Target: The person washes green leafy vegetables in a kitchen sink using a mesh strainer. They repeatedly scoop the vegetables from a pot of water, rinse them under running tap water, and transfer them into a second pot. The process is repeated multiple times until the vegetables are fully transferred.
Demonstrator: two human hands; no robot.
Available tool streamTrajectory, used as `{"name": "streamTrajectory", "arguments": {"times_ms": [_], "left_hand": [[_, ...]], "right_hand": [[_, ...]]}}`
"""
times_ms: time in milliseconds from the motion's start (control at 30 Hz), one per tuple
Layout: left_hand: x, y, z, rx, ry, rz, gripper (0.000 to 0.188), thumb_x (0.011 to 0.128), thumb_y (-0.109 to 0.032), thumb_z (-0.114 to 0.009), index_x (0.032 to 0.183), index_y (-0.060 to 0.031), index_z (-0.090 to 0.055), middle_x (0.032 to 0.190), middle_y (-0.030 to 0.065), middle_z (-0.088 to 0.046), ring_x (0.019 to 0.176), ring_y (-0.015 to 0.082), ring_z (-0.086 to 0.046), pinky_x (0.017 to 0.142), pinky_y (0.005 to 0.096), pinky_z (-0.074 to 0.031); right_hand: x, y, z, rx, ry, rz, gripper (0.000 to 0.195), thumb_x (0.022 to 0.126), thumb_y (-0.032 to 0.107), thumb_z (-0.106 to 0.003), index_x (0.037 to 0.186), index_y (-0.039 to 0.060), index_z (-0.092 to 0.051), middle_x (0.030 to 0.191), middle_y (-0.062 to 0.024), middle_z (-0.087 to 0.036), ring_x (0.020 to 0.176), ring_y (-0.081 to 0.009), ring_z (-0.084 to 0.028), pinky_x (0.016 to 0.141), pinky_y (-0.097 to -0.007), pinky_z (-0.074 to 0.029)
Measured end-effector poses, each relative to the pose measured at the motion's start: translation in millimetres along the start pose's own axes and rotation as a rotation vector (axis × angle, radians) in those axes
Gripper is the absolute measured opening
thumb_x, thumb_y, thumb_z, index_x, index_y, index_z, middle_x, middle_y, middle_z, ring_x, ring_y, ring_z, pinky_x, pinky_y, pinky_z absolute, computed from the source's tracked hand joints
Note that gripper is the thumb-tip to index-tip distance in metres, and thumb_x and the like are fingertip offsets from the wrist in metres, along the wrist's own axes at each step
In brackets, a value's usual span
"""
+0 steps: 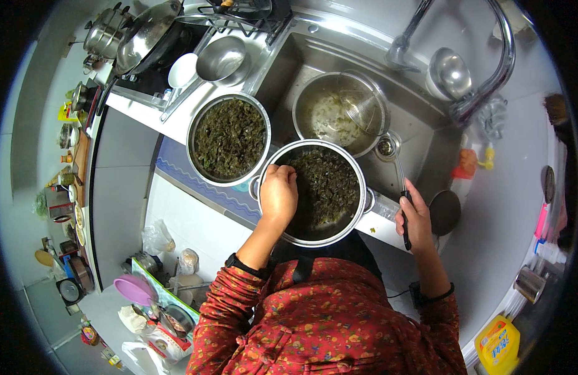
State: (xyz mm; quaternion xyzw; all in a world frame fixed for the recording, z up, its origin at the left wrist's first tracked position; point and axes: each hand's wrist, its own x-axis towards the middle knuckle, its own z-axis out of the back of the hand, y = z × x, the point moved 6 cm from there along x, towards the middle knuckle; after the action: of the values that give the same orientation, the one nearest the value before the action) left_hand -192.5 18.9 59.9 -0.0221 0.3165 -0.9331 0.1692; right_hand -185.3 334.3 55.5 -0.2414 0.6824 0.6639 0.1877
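My right hand (416, 213) grips the black handle of a wire-mesh skimmer (361, 101). The skimmer's round head rests over a metal basin (300, 119) of cloudy water in the sink. Over the left rim of a two-handled steel pot (359, 229) my left hand (279, 192) is bent, fingers curled inward. Its fingertips are hidden, so whether they hold anything is unclear. Dark, wet chopped greens (326, 187) lie in this pot, heaped towards its far and right side. Just left of it, a second steel pot (190, 140) is filled with similar greens (230, 138).
The stainless sink (415, 154) has a drain strainer (386, 147) beside the basin. A curved faucet (506, 56) arches at upper right. A steel saucepan (221, 58) and a white bowl (182, 71) sit by the stove. A dark round pan (444, 212) is beyond my right hand.
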Motion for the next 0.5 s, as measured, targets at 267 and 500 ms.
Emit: {"name": "streamTrajectory", "arguments": {"times_ms": [267, 500], "left_hand": [[8, 4, -16, 0.128, 0.042, 0.015, 0.011, 0.080, -0.011, -0.066, 0.086, -0.0016, -0.069, 0.085, 0.0178, -0.062, 0.076, 0.0363, -0.062, 0.072, 0.0423, -0.050], [12, -2, -19, 0.186, 0.104, -0.001, 0.010, 0.079, -0.011, -0.066, 0.084, -0.0020, -0.069, 0.085, 0.0173, -0.062, 0.075, 0.0357, -0.062, 0.072, 0.0424, -0.051]], "right_hand": [[8, 2, 7, 0.005, 0.022, 0.004, 0.049, 0.099, 0.016, -0.045, 0.144, 0.0059, -0.032, 0.056, 0.0006, -0.046, 0.044, -0.0065, -0.039, 0.041, -0.0231, -0.034], [12, 3, 10, 0.015, 0.045, 0.006, 0.050, 0.099, 0.016, -0.045, 0.145, 0.0056, -0.031, 0.056, 0.0006, -0.046, 0.045, -0.0061, -0.039, 0.042, -0.0226, -0.034]]}}
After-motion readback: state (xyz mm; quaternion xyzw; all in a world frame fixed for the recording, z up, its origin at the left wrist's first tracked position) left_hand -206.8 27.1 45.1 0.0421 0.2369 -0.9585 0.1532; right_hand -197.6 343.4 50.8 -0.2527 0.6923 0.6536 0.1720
